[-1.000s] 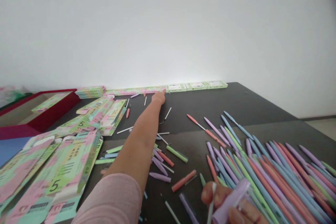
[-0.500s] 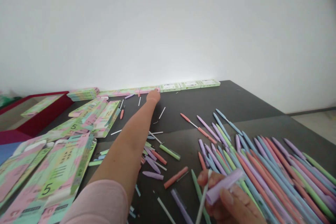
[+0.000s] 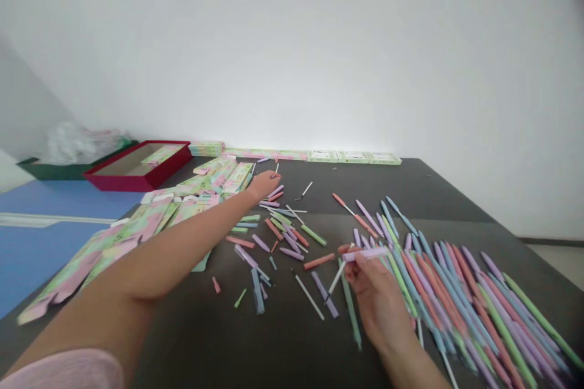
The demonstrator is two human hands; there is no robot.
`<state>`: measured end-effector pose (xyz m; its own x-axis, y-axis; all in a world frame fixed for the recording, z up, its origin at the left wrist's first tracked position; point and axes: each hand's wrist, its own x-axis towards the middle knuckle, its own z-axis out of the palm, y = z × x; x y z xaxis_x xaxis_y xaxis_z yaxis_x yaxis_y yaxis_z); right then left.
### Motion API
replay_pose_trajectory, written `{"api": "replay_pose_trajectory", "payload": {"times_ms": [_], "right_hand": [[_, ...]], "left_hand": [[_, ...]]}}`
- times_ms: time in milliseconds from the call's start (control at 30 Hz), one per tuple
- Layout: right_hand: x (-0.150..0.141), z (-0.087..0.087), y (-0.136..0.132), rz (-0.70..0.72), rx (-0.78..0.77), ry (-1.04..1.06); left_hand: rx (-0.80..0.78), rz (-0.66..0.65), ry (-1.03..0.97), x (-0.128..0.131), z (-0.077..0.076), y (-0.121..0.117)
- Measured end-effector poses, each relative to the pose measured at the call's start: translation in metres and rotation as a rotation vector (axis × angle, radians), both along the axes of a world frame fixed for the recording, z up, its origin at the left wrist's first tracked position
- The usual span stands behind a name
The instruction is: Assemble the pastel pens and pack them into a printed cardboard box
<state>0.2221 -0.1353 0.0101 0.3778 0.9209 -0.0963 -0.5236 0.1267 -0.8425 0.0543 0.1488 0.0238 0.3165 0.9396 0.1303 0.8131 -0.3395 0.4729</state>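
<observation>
My right hand (image 3: 381, 298) is closed round a hollow purple pen part (image 3: 365, 253), possibly a cap, and a white pen refill (image 3: 336, 281) that slants down to the left. My left hand (image 3: 266, 184) reaches out over the far middle of the table, its fingers pressed together. A white refill (image 3: 277, 166) shows right at its fingertips; whether it is held is unclear. Loose pen parts (image 3: 292, 243) in purple, orange, green and blue lie scattered between the hands. Right of my right hand lies a thick bundle of coloured pens (image 3: 451, 292).
Flattened printed cartons (image 3: 132, 225) overlap on the left. Behind them stands a red open box (image 3: 137, 182) with one packet inside, beside a green tray (image 3: 50, 170) holding clear plastic. Slim boxes (image 3: 351, 157) line the wall at the back. The dark table's edge (image 3: 506, 228) slopes away right.
My left hand has drawn back from the row of slim boxes toward the scattered parts. My right hand keeps the purple part and refill. The view has shifted left and wider.
</observation>
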Motion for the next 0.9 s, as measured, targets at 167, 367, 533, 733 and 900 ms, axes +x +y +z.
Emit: {"api": "replay_pose_trajectory", "payload": {"times_ms": [167,367,533,733,900], "right_hand": [[0.005,0.009,-0.001,0.152,-0.149,-0.328],[-0.034,-0.003,0.009,0.529,-0.350,-1.076],[-0.066,-0.022,0.023,0.567,-0.361,-1.374],[-0.084,-0.025,0.022,0.474,-0.393,-1.621],[-0.090,-0.022,0.014,0.420,-0.371,-1.709]], "left_hand": [[-0.088,0.020,-0.007,-0.059,0.005,-0.078],[-0.177,-0.081,0.006,-0.082,-0.018,-0.167],[-0.147,-0.121,0.066,-0.092,-0.036,-0.216],[-0.098,-0.089,0.144,-0.106,-0.051,-0.229],[-0.045,-0.112,0.171,-0.105,-0.052,-0.225]]}}
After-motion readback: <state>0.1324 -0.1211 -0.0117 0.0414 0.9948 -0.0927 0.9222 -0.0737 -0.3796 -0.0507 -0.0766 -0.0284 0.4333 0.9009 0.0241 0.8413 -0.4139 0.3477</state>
